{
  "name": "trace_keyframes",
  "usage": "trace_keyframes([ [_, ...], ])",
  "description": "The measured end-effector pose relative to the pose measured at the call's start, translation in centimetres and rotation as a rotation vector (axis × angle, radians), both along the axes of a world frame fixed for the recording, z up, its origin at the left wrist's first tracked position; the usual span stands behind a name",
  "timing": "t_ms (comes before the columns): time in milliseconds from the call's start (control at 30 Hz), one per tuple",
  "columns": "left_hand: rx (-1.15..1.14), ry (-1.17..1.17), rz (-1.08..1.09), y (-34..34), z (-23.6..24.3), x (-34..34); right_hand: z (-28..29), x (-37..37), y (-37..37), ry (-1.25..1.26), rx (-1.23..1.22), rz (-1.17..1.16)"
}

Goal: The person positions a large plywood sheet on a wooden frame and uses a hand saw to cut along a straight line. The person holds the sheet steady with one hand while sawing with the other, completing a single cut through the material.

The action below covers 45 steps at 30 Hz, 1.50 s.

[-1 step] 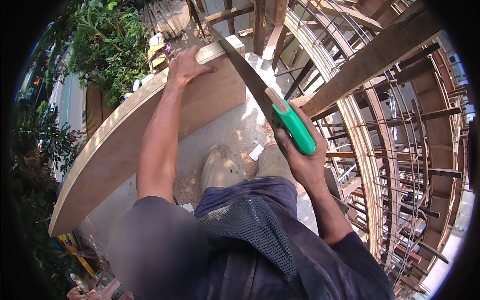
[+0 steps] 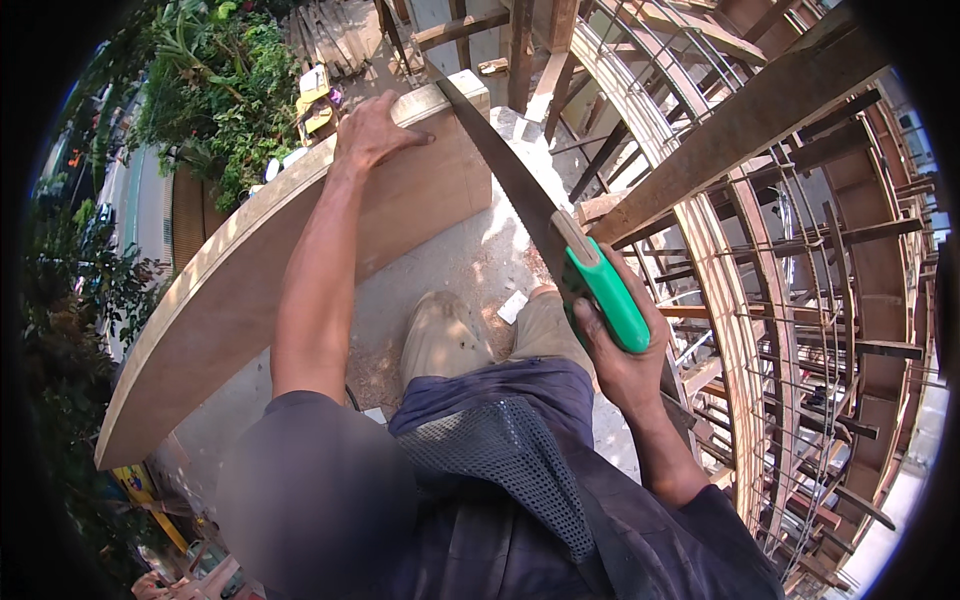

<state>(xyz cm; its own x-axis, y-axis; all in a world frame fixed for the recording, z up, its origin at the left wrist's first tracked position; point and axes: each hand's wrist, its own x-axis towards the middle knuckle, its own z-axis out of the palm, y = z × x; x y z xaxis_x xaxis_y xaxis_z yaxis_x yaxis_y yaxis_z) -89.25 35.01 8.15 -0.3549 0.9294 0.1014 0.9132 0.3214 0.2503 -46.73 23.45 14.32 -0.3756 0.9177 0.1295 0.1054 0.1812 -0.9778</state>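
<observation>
A curved wooden panel (image 2: 300,235) stands on edge, sweeping from the lower left to the top middle. My left hand (image 2: 375,135) grips its upper edge near the far end, fingers over the top and thumb along the near face. In my right hand (image 2: 628,345) is a handsaw (image 2: 500,150) with a green handle, my fingers wrapped round it. The saw's toothed blade lies across the panel's top edge, a little to the right of my left hand. Beyond the panel, the blade's tip is hard to make out.
A thick timber beam (image 2: 740,125) slants across the upper right. Curved wooden formwork (image 2: 735,330) with thin steel bars fills the right side. Green plants (image 2: 215,90) grow beyond the panel at the left. A yellow object (image 2: 315,105) sits behind it. Sawdust lies on the concrete floor (image 2: 395,310).
My right hand has drawn the handsaw back toward my body, down and to the right, with the blade still across the panel's edge. My left hand and the panel have hardly moved.
</observation>
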Motion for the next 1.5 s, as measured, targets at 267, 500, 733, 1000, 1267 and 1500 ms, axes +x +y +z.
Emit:
trace_keyframes([
  [267,0.044,0.002,-0.051,3.5,0.7,3.6,-2.1,-15.7,17.3,0.010,0.318,-0.131],
  [500,0.014,-0.039,0.010,4.2,-0.9,-3.4,-2.5,-12.3,11.1,0.051,0.078,-0.012],
  [733,-0.008,-0.051,0.034,5.9,-2.3,-6.8,-1.4,-8.9,6.5,0.083,0.012,0.025],
  [1000,0.035,-0.020,-0.003,7.1,-1.0,-4.4,-1.9,-20.0,18.8,-0.054,0.090,0.006],
  [1267,-0.024,-0.131,0.092,6.9,-2.5,-9.8,-1.4,-7.1,5.3,-0.039,0.020,0.034],
  [1500,0.058,-0.014,-0.035,6.4,-0.6,-4.1,-2.5,-25.8,23.5,0.001,0.217,0.017],
])
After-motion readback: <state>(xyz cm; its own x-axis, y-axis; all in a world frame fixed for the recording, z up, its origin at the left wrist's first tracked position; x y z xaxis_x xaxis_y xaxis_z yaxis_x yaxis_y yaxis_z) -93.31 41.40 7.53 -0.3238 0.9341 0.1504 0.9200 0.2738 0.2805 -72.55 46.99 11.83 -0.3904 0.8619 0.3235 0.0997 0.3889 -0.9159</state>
